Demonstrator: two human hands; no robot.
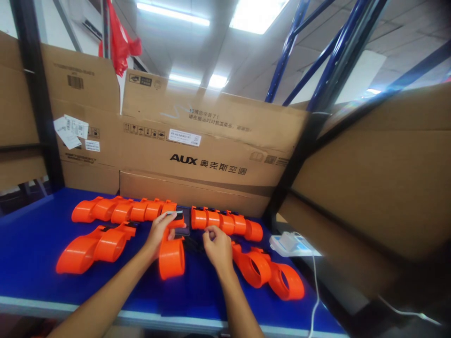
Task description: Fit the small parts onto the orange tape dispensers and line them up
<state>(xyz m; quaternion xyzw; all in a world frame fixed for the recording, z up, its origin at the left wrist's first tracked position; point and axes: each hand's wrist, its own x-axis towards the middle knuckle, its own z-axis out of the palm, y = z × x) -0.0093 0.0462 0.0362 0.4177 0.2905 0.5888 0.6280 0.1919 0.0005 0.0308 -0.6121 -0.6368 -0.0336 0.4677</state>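
Observation:
My left hand is closed around an orange plastic tape dispenser. Its wide ring hangs below the fingers, and a black piece shows at its upper end. Just to the right, my right hand is raised over the table with thumb and fingertips pinched together; whatever they may hold is too small to make out. Small black pieces lie between the hands, partly hidden and blurred. Behind the left hand, a dark flat rectangular object rests on the table.
More orange dispensers line the back in a left row and a right row. Others lie at front left and front right. A white power strip with a cable stands right. Cardboard walls the blue table.

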